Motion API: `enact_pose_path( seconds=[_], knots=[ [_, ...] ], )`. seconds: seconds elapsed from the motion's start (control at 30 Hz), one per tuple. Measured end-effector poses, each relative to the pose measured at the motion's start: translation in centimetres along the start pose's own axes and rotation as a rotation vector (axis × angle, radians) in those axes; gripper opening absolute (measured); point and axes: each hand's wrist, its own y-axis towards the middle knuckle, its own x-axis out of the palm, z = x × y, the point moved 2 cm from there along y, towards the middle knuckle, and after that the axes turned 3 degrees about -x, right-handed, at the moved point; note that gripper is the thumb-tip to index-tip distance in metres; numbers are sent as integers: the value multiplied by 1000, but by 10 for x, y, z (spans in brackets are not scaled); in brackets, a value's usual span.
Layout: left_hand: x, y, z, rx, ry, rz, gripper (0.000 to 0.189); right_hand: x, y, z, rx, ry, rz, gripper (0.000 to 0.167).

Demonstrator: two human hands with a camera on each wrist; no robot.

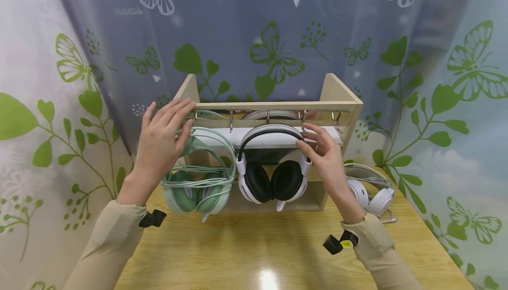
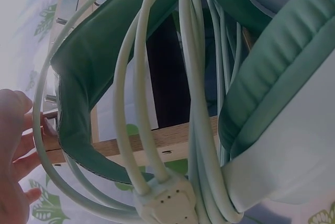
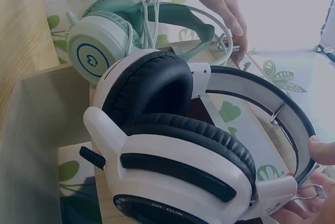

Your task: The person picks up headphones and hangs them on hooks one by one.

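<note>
White headphones with black ear pads (image 1: 258, 182) hang upright at the middle of a wooden hook rack (image 1: 278, 106). At the right side of their headband, my right hand (image 1: 327, 162) pinches the band, its thumb (image 3: 323, 152) on the outer face in the right wrist view. Mint-green headphones (image 1: 184, 191), with their cable wound in loops around them, hang at the rack's left end. Over that end lies my left hand (image 1: 160, 140), fingers extended on the rack's corner. The left wrist view shows the green padded headband (image 2: 78, 93) close beside the fingers.
Several metal hooks (image 1: 231, 121) line the rail, with a white shelf (image 1: 262, 138) behind. Another white pair of headphones (image 1: 381, 201) lies on the wooden table (image 1: 246, 254) to the right. Butterfly-patterned curtains (image 1: 258, 30) surround the table.
</note>
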Motion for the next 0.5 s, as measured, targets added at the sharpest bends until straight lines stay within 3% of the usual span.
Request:
enact_pose_path(
  seconds=[0.23, 0.5],
  knots=[
    [0, 0, 0, -4, -3, -1, 41, -4, -5, 2, 18, 29, 16, 47],
    [-1, 0, 1, -8, 1, -7, 41, -12, -12, 9, 14, -15, 22, 43]
  ],
)
